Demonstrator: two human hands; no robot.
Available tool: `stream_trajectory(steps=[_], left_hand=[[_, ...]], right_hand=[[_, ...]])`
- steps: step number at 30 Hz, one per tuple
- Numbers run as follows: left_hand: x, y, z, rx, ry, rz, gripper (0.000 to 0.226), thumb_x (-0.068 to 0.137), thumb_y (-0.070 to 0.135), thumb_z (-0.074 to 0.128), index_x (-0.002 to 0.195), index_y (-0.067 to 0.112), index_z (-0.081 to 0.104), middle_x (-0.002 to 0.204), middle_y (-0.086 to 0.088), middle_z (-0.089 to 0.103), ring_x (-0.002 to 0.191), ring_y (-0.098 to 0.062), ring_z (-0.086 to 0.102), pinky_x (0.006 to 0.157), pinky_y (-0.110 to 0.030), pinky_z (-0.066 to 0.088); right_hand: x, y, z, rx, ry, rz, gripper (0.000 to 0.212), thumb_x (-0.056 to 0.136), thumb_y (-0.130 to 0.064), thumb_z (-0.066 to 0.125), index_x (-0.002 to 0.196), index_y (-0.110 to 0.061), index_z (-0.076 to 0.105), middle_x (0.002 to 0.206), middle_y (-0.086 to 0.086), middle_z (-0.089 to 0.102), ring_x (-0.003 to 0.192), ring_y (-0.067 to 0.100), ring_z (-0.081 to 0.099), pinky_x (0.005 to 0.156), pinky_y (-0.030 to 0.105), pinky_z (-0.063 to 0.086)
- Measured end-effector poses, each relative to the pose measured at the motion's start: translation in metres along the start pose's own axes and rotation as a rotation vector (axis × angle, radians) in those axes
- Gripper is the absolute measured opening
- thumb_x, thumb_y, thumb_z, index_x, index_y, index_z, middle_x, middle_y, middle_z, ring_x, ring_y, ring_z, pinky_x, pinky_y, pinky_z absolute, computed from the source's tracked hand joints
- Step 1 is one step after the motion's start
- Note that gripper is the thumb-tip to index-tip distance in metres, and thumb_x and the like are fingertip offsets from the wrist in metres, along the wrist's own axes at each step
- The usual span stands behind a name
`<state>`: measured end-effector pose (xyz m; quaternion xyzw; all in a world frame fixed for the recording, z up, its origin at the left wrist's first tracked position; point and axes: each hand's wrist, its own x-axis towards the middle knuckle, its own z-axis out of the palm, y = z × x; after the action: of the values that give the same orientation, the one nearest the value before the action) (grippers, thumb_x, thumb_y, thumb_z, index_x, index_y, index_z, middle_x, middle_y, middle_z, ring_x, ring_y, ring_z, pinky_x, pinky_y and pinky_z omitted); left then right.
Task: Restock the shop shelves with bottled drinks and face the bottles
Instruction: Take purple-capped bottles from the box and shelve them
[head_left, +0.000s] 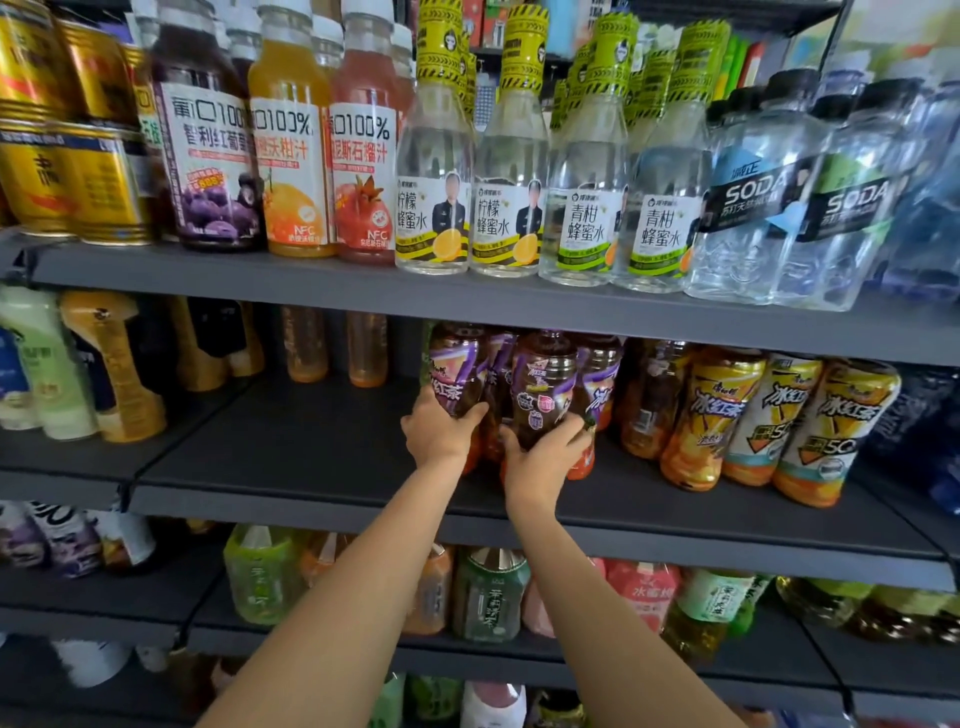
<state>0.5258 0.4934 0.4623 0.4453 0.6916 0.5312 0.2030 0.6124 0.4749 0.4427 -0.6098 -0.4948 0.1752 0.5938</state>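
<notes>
My left hand (439, 431) and right hand (540, 457) each grip a purple tea bottle (457, 371) mid-shelf (291, 457); I'd slide both toward 6 o'clock to the front lip, upright, labels out, tight against the yellow teas (711, 415) at 3 o'clock.

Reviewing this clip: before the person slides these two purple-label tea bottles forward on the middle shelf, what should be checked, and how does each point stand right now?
1. Left hand grips the left purple-label bottle: ok.
2. Right hand grips the right purple-label bottle: ok.
3. Both bottles upright: ok.
4. Bare space on the middle shelf in front and to the left: ok.
5. Labels facing forward: the right one shows its side, not ok.
6. Clearance from the yellow tea bottles on the right: ok.
</notes>
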Motion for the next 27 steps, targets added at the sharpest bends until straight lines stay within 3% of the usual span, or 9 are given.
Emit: stream_trajectory(steps=[3,6,9,13,16,19,24,27], left_hand=[[0.004,-0.005,-0.003,0.011,-0.086,0.033,0.063,0.077,0.030,0.072,0.130,0.013,0.042,0.126,-0.009,0.054,0.124,-0.030,0.042,0.098,-0.039,0.038],[0.001,-0.023,-0.013,0.071,-0.232,0.091,0.064,0.080,0.021,0.070,0.135,0.016,0.039,0.128,-0.008,0.054,0.124,-0.026,0.046,0.102,-0.037,0.038],[-0.004,-0.044,-0.021,0.172,-0.252,0.178,0.058,0.083,0.015,0.067,0.136,0.014,0.043,0.127,-0.008,0.058,0.121,-0.024,0.051,0.103,-0.033,0.039],[-0.008,-0.051,-0.024,0.210,-0.242,0.248,0.056,0.085,0.014,0.064,0.137,0.017,0.043,0.125,-0.008,0.060,0.117,-0.025,0.054,0.100,-0.035,0.041],[-0.012,-0.058,-0.033,0.193,-0.271,0.261,0.060,0.085,0.009,0.061,0.141,0.013,0.038,0.130,-0.010,0.055,0.120,-0.026,0.052,0.101,-0.037,0.042],[-0.025,-0.078,-0.063,0.138,-0.120,0.292,0.049,0.086,0.005,0.057,0.134,0.009,0.045,0.129,-0.008,0.054,0.119,-0.023,0.050,0.101,-0.033,0.040],[-0.048,-0.142,-0.176,0.067,0.092,0.183,0.032,0.087,0.004,0.053,0.118,0.011,0.051,0.111,-0.003,0.057,0.104,-0.017,0.052,0.087,-0.025,0.041],[-0.065,-0.210,-0.272,0.104,0.135,0.008,0.022,0.091,0.007,0.051,0.113,0.012,0.051,0.101,-0.001,0.054,0.089,-0.012,0.051,0.076,-0.019,0.042]], right_hand=[[0.004,-0.006,0.007,-0.021,0.023,0.046,0.056,0.078,-0.006,0.072,0.120,-0.001,0.036,0.128,0.016,0.032,0.105,0.018,0.039,0.085,0.018,0.033],[0.005,-0.009,0.017,-0.110,0.053,0.071,0.061,0.078,-0.016,0.073,0.125,-0.002,0.036,0.128,0.019,0.034,0.113,0.031,0.041,0.094,0.037,0.039],[0.005,-0.011,0.022,-0.175,0.053,0.127,0.066,0.079,-0.025,0.072,0.129,-0.004,0.034,0.130,0.019,0.033,0.117,0.038,0.036,0.096,0.051,0.033],[0.000,-0.013,0.015,-0.167,0.056,0.136,0.070,0.080,-0.022,0.071,0.135,-0.003,0.032,0.136,0.020,0.029,0.122,0.038,0.031,0.098,0.049,0.032],[-0.016,-0.022,0.010,-0.056,0.155,0.004,0.058,0.079,-0.009,0.068,0.129,0.000,0.040,0.131,0.020,0.033,0.118,0.035,0.036,0.094,0.043,0.035],[-0.045,-0.042,0.020,0.023,0.184,-0.154,0.047,0.076,0.001,0.063,0.119,0.001,0.046,0.124,0.020,0.038,0.111,0.033,0.041,0.094,0.042,0.040],[-0.130,-0.083,0.074,0.033,-0.010,-0.275,0.037,0.077,0.001,0.059,0.112,0.001,0.048,0.119,0.020,0.039,0.105,0.034,0.042,0.086,0.032,0.033],[-0.207,-0.093,0.121,-0.059,-0.339,-0.291,0.029,0.084,-0.004,0.058,0.111,-0.002,0.049,0.120,0.017,0.040,0.105,0.031,0.043,0.078,0.025,0.031]])
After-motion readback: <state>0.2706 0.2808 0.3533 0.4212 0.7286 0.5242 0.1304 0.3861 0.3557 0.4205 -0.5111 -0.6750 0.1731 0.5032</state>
